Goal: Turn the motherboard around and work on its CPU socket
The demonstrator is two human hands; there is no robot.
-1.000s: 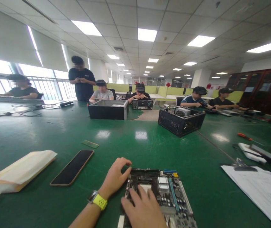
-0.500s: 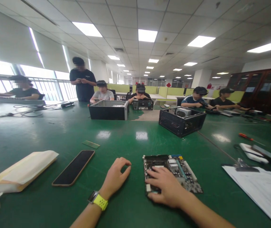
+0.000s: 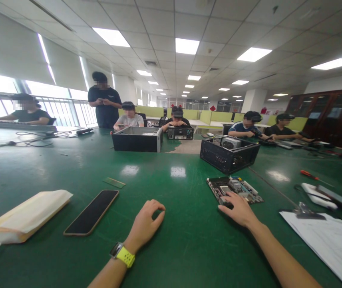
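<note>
Motherboard (image 3: 239, 186): flat on the worktop (image 3: 185, 248), just nearer than the rightmost computer case (image 3: 219, 155).
Right hand (image 3: 239, 210): fingers spread, laid across the motherboard's near edge without a closed grip.
Left hand (image 3: 146, 221): loosely curled, thumb and forefinger parted, empty, right of the smartphone (image 3: 92, 212).

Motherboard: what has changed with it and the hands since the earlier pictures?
The motherboard has moved away from the person and rightward, nearer the black case. The right hand has gone with it, fingers at its near edge. The left hand, beside the board at first, is now well apart from it, having stayed put. Phone and clipboard: unmoved.
</note>
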